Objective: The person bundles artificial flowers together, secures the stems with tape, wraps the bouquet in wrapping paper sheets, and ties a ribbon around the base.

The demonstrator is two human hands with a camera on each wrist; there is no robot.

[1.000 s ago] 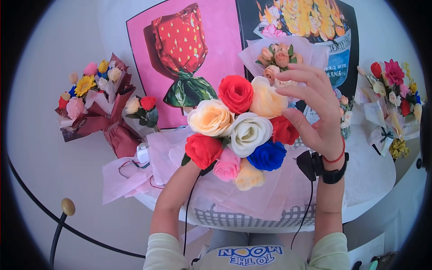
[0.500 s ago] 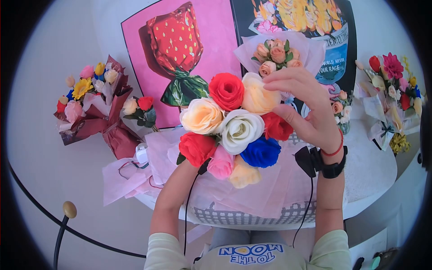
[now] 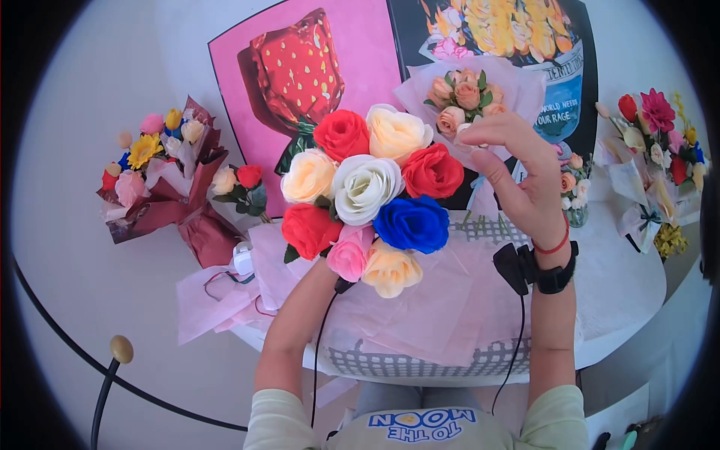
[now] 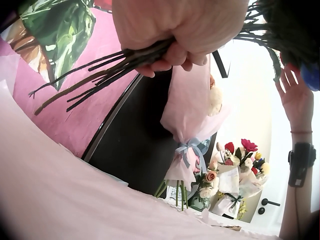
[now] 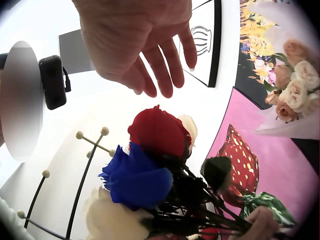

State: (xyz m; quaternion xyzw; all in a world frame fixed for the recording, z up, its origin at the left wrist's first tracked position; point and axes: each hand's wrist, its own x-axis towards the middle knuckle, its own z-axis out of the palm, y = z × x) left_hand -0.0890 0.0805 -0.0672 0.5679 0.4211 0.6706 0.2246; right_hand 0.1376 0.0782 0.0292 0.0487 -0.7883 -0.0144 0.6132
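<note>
My left hand (image 4: 175, 30) grips a bundle of dark stems (image 4: 115, 70), whose ends stick out below the fist. These stems carry a round bunch of artificial roses, with a white rose (image 3: 367, 190) in the middle. Around it sit red, cream and pink roses and a blue rose (image 3: 412, 224). In the head view the flower heads hide my left hand. To the right of the bunch, my right hand (image 3: 525, 176) hovers with loosely bent fingers and holds nothing. The right wrist view has it apart from the nearby red rose (image 5: 157, 131).
Pink wrapping paper (image 3: 420, 315) covers the table's front. Behind stand a wrapped peach rose bouquet (image 3: 466, 96) and a pink candy picture (image 3: 225, 82). A maroon-wrapped bouquet (image 3: 206, 225) lies left; another bouquet (image 3: 660, 142) stands right. A black rack (image 3: 56, 322) is at lower left.
The rose bunch has shifted left and turned, its blossoms facing the head camera more squarely. My right hand, earlier beside the cream and red roses, is now separated from them by a gap.
</note>
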